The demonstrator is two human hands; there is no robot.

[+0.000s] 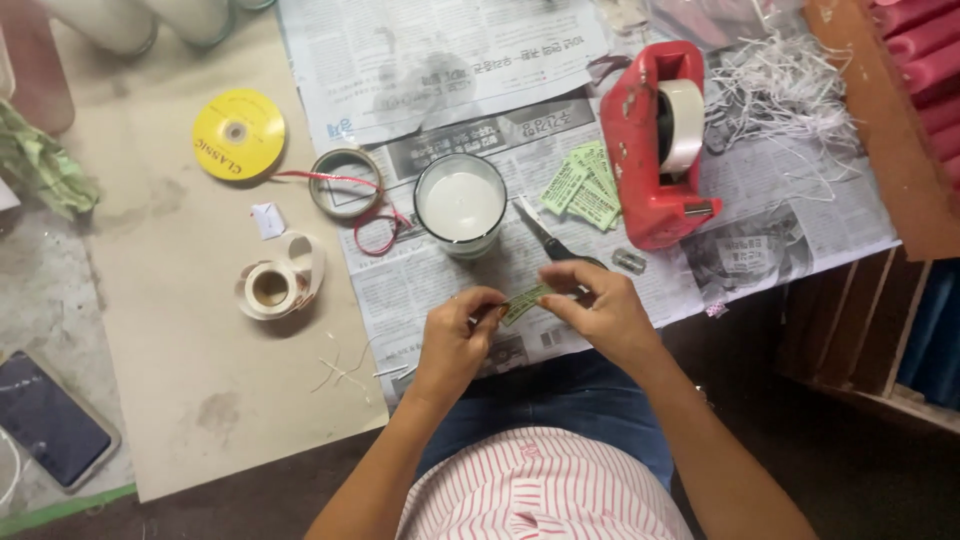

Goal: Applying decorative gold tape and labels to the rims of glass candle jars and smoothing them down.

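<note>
Left hand (455, 335) and right hand (600, 312) each pinch one end of one small green label (524, 298), held just above the table's near edge; fingertips hide both label ends. Scissors (548, 240): handles covered by the right hand, blades visible. One glass candle (461, 205) just beyond the hands. Loose green labels (583, 185) overlap, count unclear. One red tape dispenser (655, 150). Three ribbon or tape rolls toward the left edge: yellow spool (238, 134), clear-tape ring (345, 183), white roll (272, 285). Phone (50, 420) at the near-left corner, partly cut off.
</note>
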